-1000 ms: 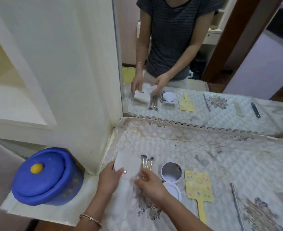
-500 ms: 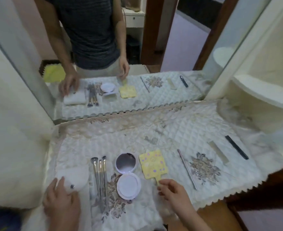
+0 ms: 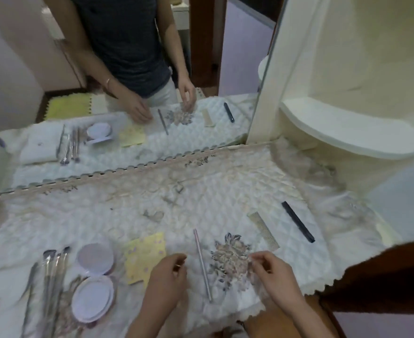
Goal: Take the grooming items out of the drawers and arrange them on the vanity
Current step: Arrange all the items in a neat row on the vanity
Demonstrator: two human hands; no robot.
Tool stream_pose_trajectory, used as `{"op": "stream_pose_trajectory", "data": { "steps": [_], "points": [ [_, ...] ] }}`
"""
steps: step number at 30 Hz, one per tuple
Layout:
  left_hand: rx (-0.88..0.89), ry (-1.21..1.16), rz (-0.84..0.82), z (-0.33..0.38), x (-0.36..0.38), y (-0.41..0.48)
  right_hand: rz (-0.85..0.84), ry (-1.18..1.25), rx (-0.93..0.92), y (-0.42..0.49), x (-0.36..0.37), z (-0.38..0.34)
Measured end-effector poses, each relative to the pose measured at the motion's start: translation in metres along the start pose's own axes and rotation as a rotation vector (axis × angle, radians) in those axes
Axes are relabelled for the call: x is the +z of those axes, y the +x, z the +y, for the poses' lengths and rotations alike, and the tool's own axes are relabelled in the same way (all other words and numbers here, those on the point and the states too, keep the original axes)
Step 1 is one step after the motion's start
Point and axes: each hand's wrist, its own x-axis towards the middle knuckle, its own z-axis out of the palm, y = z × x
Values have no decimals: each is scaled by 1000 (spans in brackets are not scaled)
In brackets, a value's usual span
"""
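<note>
Grooming items lie on the white quilted vanity cloth (image 3: 201, 203). At the left are several makeup brushes (image 3: 52, 276) and an open round compact (image 3: 95, 279). Right of them lies a yellow hand mirror (image 3: 145, 254), then a thin metal stick (image 3: 202, 264). A cream comb (image 3: 264, 226) and a black comb (image 3: 298, 222) lie at the right. My left hand (image 3: 167, 281) covers the yellow mirror's handle with loosely curled fingers and holds nothing I can see. My right hand (image 3: 276, 276) hovers at the cloth's embroidered flower (image 3: 230, 259), fingers loosely curled.
The wall mirror (image 3: 128, 93) behind the vanity reflects me, the items and a white pouch (image 3: 40, 147). A cream curved shelf (image 3: 347, 132) stands at the right. Dark wood (image 3: 383, 276) borders the cloth's scalloped front edge at lower right.
The view swung right. My left hand left the white pouch and came across to the yellow mirror's handle. My right hand moved right from that handle to the embroidered flower.
</note>
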Motion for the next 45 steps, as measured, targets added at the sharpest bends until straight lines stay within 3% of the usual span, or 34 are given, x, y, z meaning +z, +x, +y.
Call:
{"op": "stream_pose_trajectory", "data": {
  "steps": [4, 9, 12, 15, 21, 31, 35, 38, 40, 43, 45],
  "points": [
    [-217, 194, -83, 39, 35, 20, -54, -136, -49, 27, -44, 19],
    [-379, 248, -19, 58, 45, 25, -102, -178, -167, 46, -62, 12],
    [-339, 231, 21, 63, 45, 21, -146, -59, -185, 54, -54, 0],
    [-133, 241, -34, 75, 40, 19, -217, 137, -168, 55, -38, -22],
    [87, 182, -42, 100, 24, 16, -340, 595, 17, 55, -22, -60],
    [-138, -84, -35, 91, -12, -5, -407, 757, 83, 37, 11, -87],
    [-289, -83, -112, 62, -23, -26, -281, 924, 102, 48, 6, -99],
    [-481, -368, 120, 48, -26, -38, -130, 785, -36, 82, -28, -112],
    [-525, -416, 257, 44, -25, -26, -162, 655, -43, 89, -27, -114],
    [-498, -333, 232, 43, -16, -1, -331, 428, 49, 73, 12, -99],
    [-461, -215, 219, 40, -8, 9, -357, 265, 44, 59, 43, -82]
  ]
}}
